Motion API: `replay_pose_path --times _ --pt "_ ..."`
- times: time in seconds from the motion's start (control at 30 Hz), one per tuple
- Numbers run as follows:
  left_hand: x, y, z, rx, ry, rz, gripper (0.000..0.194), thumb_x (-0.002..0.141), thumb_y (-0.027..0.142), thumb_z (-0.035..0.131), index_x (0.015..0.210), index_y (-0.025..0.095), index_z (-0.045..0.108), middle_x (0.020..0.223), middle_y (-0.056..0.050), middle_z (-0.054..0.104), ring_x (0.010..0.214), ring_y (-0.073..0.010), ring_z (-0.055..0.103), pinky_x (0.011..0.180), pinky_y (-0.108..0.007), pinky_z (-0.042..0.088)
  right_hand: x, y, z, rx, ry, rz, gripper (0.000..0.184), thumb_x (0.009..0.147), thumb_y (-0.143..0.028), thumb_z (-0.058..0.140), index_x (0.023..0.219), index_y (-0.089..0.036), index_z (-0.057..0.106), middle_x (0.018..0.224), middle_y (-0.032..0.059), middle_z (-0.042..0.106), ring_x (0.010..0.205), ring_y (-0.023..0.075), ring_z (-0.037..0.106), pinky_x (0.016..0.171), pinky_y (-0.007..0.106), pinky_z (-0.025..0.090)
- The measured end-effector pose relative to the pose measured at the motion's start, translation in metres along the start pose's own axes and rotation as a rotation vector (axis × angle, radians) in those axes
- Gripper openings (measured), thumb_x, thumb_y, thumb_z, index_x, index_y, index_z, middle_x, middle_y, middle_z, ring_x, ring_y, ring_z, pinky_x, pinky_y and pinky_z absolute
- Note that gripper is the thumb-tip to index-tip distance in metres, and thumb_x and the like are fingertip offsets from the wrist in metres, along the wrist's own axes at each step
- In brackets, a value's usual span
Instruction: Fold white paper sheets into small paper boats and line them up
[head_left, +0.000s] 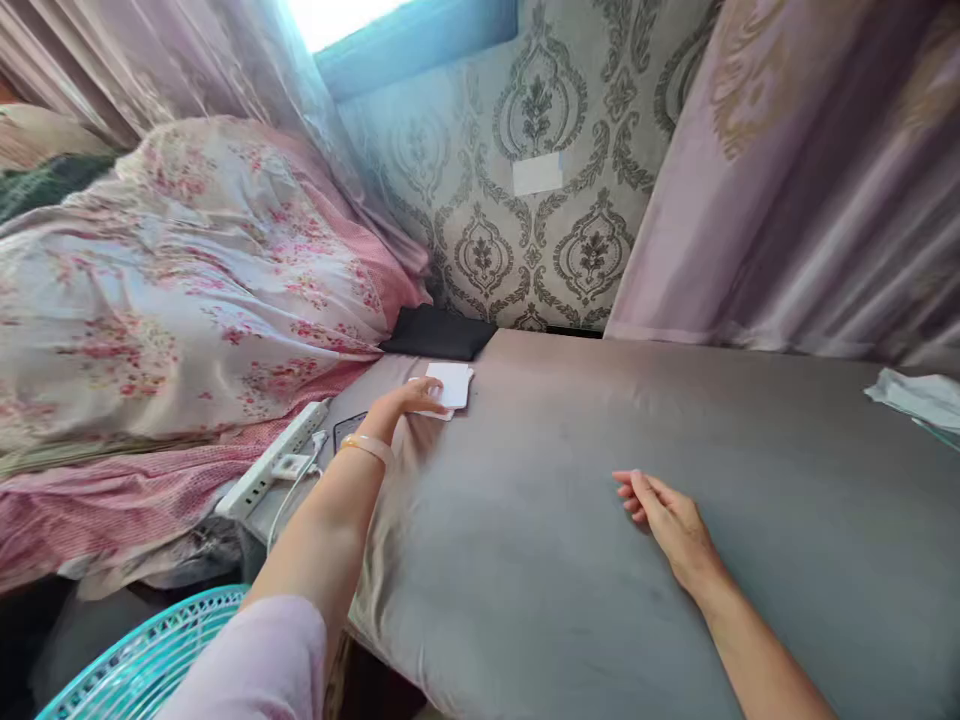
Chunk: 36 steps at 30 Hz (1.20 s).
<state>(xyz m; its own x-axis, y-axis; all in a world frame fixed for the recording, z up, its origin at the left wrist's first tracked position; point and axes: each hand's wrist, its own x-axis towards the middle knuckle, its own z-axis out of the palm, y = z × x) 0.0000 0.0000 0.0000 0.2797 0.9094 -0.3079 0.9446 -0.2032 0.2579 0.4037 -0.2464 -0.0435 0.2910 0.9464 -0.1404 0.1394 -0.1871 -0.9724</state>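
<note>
While the bed point(600, 560) fills most of the head view under a smooth grey-mauve sheet, a flowered pink quilt point(187, 290) lies heaped along its left side, and pale mauve curtains point(810, 180) hang at the right against damask-patterned wallpaper point(540, 230). A blank white patch point(537, 174) sits on that wallpaper; no writing can be read on it, nor on anything else in view. At the lower left a turquoise wire fan guard point(142, 655) shows beside the bed's edge. A white power strip point(274, 460) lies between quilt and sheet with a plug and cable in it, and a dark cushion point(439, 333) rests at the foot of the wall. At the far right edge lies a crumpled pale cloth point(919, 397).

The left hand point(409, 400), a thin bangle at its wrist, stretches forward with its fingertips touching a small stack of white cards point(450, 386) that lies on the sheet near the dark cushion; its grip is loose and not closed around the cards. The right hand point(671, 520) rests flat on the sheet, well apart from the cards, fingers straight, grip open and holding nothing.
</note>
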Motion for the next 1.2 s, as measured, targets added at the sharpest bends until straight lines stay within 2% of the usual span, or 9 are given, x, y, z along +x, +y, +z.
replay_pose_path --times 0.37,0.87,1.07,1.2 --pt "-0.01 0.002 -0.017 0.015 -0.021 0.011 0.086 0.06 0.069 0.066 0.134 0.029 0.047 0.139 -0.006 0.052 0.122 -0.0264 0.052 0.1 -0.031 0.041 -0.001 0.0 -0.001 -0.014 0.023 -0.012 0.059 0.077 -0.067 0.053 0.098 -0.015 0.072 0.085 0.0074 0.063 0.072 0.0157 0.055 0.063 0.028 0.045" --pt "-0.009 -0.002 -0.023 0.022 -0.025 0.016 0.085 0.059 0.072 0.064 0.132 0.03 0.051 0.138 -0.005 0.053 0.119 -0.0259 0.053 0.099 -0.031 0.04 0.003 0.005 -0.001 -0.027 0.022 -0.031 0.058 0.078 -0.067 0.053 0.098 -0.016 0.073 0.085 0.0079 0.065 0.073 0.0159 0.056 0.063 0.028 0.046" --pt "-0.02 0.003 -0.027 0.018 0.022 0.066 0.064 0.071 0.064 0.059 0.125 0.029 0.058 0.13 -0.002 0.06 0.11 -0.0226 0.058 0.093 -0.028 0.043 0.002 0.004 -0.001 -0.018 0.013 -0.019 0.059 0.079 -0.067 0.052 0.1 -0.015 0.072 0.086 0.0075 0.064 0.073 0.0155 0.055 0.064 0.027 0.046" --pt "-0.031 0.018 -0.022 0.031 0.154 0.097 0.039 0.087 0.048 0.047 0.107 0.022 0.067 0.109 -0.004 0.07 0.095 -0.0212 0.063 0.086 -0.028 0.046 0.001 0.003 -0.002 -0.019 0.018 -0.025 0.059 0.079 -0.067 0.052 0.098 -0.015 0.072 0.085 0.0072 0.063 0.072 0.015 0.055 0.063 0.027 0.046"
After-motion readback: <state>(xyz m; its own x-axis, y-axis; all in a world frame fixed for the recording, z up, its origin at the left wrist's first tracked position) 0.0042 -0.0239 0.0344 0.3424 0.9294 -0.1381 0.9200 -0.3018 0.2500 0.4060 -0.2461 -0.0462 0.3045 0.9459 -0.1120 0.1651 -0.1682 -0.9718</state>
